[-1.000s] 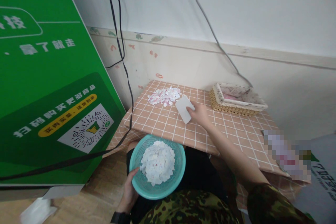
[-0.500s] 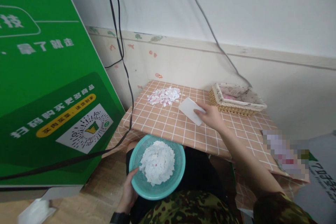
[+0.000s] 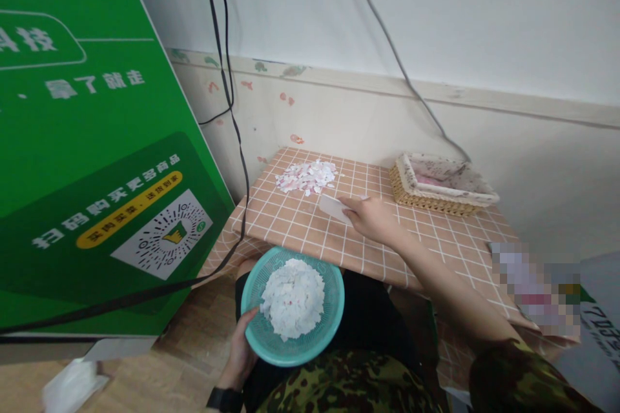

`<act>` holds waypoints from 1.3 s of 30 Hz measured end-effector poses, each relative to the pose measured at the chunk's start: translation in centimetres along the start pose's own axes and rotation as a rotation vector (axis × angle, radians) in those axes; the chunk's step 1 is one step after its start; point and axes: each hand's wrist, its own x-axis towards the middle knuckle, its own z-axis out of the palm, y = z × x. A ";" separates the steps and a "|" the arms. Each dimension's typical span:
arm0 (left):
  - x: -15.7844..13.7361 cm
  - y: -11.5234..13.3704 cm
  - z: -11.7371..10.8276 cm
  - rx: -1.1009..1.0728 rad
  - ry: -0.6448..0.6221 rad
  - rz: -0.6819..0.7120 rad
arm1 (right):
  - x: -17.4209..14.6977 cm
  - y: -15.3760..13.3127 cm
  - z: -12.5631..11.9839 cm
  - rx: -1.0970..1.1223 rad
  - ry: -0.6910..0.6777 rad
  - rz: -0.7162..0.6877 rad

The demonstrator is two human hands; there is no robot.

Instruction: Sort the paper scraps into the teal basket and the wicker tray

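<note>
My left hand (image 3: 242,345) grips the near-left rim of a turquoise plastic basket (image 3: 334,329), which rests on my lap. A heap of white scraps (image 3: 293,300), like torn paper, fills its middle. Over the table, my right hand (image 3: 372,216) is closed on a thin white rectangular card (image 3: 333,208), now tilted so that its face looks narrow. Just beyond the card lies a loose pile of white and pinkish scraps (image 3: 307,177); a small gap separates the two. Part of the card is hidden behind my fingers.
A brown checked cloth covers the table (image 3: 285,222). A cloth-lined wicker basket (image 3: 436,203) stands at its back right, with something pink inside. A black cable (image 3: 245,174) hangs at the left before a green panel (image 3: 97,116). A blurred-out item lies at the right edge.
My right hand has moved slightly left and turned the card from lying broad-faced to tilted on edge. The left hand keeps its hold on the basket. The view has shifted a little.
</note>
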 end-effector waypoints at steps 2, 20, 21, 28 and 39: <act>0.1 -0.1 -0.2 0.006 0.001 -0.006 | 0.0 -0.1 -0.5 0.009 -0.012 -0.027; -0.2 0.0 0.0 -0.021 -0.030 0.006 | 2.0 -2.9 1.4 0.041 0.073 0.224; -0.2 0.0 0.0 -0.022 -0.028 0.001 | 1.8 -3.3 1.5 0.047 0.087 0.228; 0.0 -0.2 -0.2 -0.026 -0.048 -0.016 | 1.9 -4.8 1.9 0.070 0.098 0.120; -0.3 0.1 0.2 -0.023 -0.035 -0.007 | 0.8 -4.5 0.1 -0.043 -0.034 -0.127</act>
